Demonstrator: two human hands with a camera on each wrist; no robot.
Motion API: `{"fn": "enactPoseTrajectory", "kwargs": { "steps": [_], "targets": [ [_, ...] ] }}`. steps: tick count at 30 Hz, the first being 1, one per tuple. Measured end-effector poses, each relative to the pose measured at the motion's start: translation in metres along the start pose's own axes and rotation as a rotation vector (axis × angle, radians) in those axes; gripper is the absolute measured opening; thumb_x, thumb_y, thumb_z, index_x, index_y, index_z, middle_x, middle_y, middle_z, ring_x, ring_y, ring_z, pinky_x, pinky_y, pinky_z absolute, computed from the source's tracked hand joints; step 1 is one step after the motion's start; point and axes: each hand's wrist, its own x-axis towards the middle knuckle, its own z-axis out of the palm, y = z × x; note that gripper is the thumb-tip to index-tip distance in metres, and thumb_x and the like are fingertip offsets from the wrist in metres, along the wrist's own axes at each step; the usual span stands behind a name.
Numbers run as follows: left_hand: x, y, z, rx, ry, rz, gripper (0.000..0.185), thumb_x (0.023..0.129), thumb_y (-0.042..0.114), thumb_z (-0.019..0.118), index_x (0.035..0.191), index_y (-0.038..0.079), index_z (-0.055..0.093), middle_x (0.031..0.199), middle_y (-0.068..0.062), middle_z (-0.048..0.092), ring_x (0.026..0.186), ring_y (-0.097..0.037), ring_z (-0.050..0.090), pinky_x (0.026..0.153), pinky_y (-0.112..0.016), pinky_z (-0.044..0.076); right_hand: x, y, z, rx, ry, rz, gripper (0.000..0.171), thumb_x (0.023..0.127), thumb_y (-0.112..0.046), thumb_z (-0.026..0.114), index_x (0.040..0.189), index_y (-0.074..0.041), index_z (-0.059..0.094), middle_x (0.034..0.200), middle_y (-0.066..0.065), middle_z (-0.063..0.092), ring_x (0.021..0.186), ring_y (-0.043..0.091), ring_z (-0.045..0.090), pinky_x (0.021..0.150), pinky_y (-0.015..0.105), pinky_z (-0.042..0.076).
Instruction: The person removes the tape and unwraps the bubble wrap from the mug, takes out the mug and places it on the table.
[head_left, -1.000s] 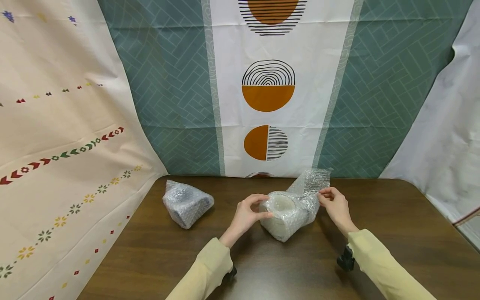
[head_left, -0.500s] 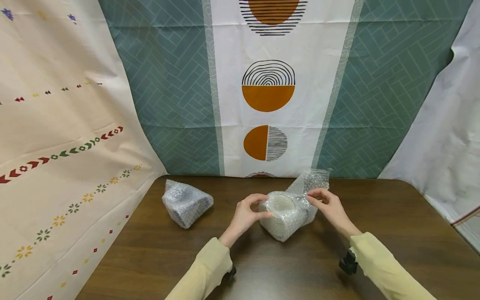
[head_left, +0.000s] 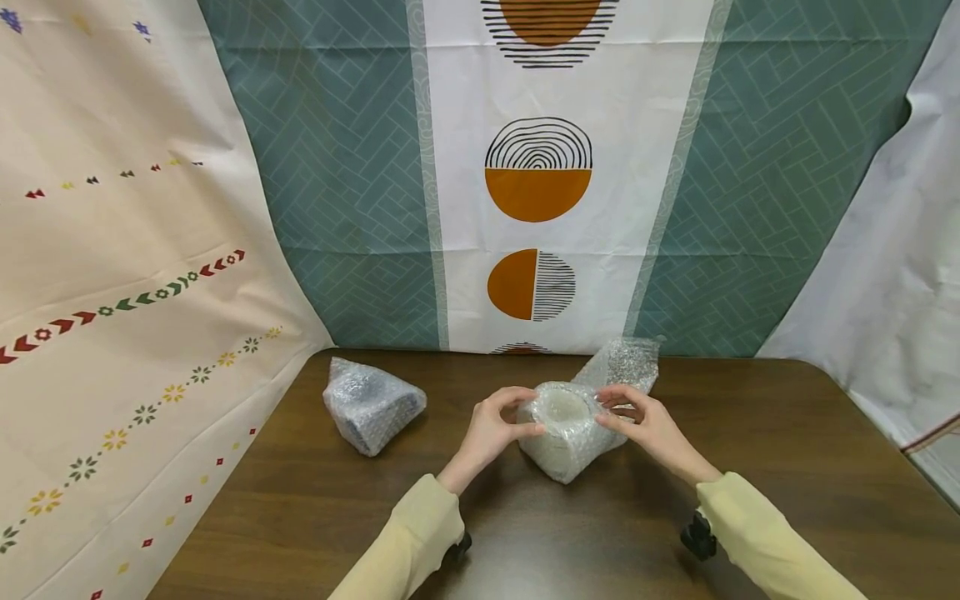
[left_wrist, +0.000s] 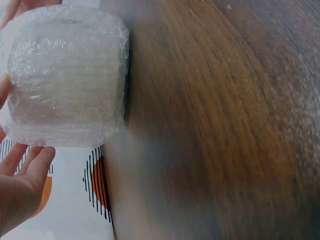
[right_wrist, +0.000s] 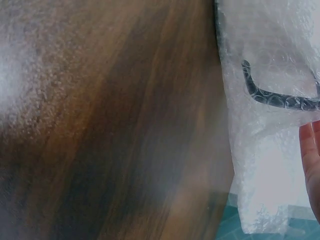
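Note:
A mug [head_left: 564,433] wrapped in clear bubble wrap stands upright on the table, its round opening facing up. In the right wrist view its dark handle [right_wrist: 285,101] shows through the wrap. My left hand [head_left: 491,425] holds the mug's left side, thumb in front and fingers toward the back of the rim. On the other side my right hand [head_left: 637,421] is curled at the rim, thumb and fingertips on the wrap. A loose tail of bubble wrap [head_left: 626,362] sticks out behind, toward the back right.
A second bubble-wrapped bundle [head_left: 372,404] lies on the brown wooden table [head_left: 300,517] to the left. Patterned cloth [head_left: 360,167] hangs behind the far edge. A cream cloth [head_left: 135,333] borders the left side, and a white cloth [head_left: 885,275] the right.
My right hand has moved left along the wrap, from the loose part near the tail to the mug's rim. The left hand and the mug have stayed in place.

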Motion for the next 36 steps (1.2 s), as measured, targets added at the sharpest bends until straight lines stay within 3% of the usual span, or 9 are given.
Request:
{"fn": "enactPoseTrajectory", "kwargs": {
  "steps": [5, 15, 20, 25, 29, 36],
  "targets": [
    [0.0, 0.0, 0.0, -0.004, 0.002, -0.002, 0.043, 0.073, 0.005, 0.076, 0.112, -0.003, 0.06, 0.112, -0.016, 0.056, 0.098, -0.032, 0.052, 0.081, -0.037, 0.045, -0.001, -0.004, 0.002, 0.006, -0.01, 0.021, 0.04, 0.083, -0.007, 0.067, 0.115, 0.009, 0.051, 0.11, 0.023, 0.053, 0.1, 0.038, 0.048, 0.087, 0.052, 0.037],
    [0.001, -0.002, 0.0, -0.003, 0.003, 0.003, 0.042, 0.072, 0.005, 0.076, 0.111, -0.003, 0.061, 0.112, -0.016, 0.056, 0.098, -0.033, 0.052, 0.082, -0.039, 0.045, -0.002, -0.007, 0.005, -0.026, -0.017, -0.015, 0.043, 0.078, -0.006, 0.071, 0.115, 0.009, 0.053, 0.11, 0.022, 0.054, 0.101, 0.037, 0.049, 0.087, 0.049, 0.038],
    [0.006, -0.025, 0.004, -0.031, 0.014, 0.008, 0.043, 0.071, 0.008, 0.078, 0.111, 0.001, 0.062, 0.111, -0.011, 0.057, 0.097, -0.031, 0.052, 0.082, -0.049, 0.043, -0.003, -0.004, 0.009, -0.063, -0.008, -0.011, 0.048, 0.076, -0.008, 0.074, 0.117, 0.006, 0.053, 0.112, 0.019, 0.054, 0.102, 0.035, 0.05, 0.087, 0.049, 0.038],
    [0.01, -0.041, 0.006, -0.028, 0.028, 0.012, 0.044, 0.07, 0.015, 0.08, 0.11, 0.007, 0.064, 0.109, -0.002, 0.058, 0.095, -0.024, 0.053, 0.081, -0.049, 0.044, -0.002, 0.016, 0.012, -0.123, 0.01, -0.048, 0.05, 0.074, -0.011, 0.076, 0.118, 0.002, 0.055, 0.114, 0.012, 0.055, 0.104, 0.029, 0.05, 0.088, 0.043, 0.039],
    [0.01, -0.04, 0.006, -0.023, 0.028, 0.026, 0.044, 0.069, 0.016, 0.08, 0.109, 0.007, 0.064, 0.108, -0.002, 0.059, 0.094, -0.022, 0.053, 0.081, -0.048, 0.044, -0.001, 0.03, 0.012, -0.144, 0.021, -0.036, 0.051, 0.074, -0.019, 0.077, 0.119, -0.006, 0.057, 0.116, 0.003, 0.054, 0.106, 0.02, 0.049, 0.089, 0.036, 0.039],
    [0.01, -0.028, 0.0, 0.027, -0.057, 0.058, 0.041, 0.073, 0.011, 0.076, 0.111, 0.001, 0.062, 0.111, -0.007, 0.057, 0.1, -0.021, 0.053, 0.083, -0.045, 0.044, -0.003, 0.034, 0.013, -0.131, 0.025, -0.006, 0.049, 0.074, -0.028, 0.076, 0.117, -0.011, 0.058, 0.116, -0.003, 0.054, 0.108, 0.017, 0.048, 0.09, 0.042, 0.038]
  ]
}}
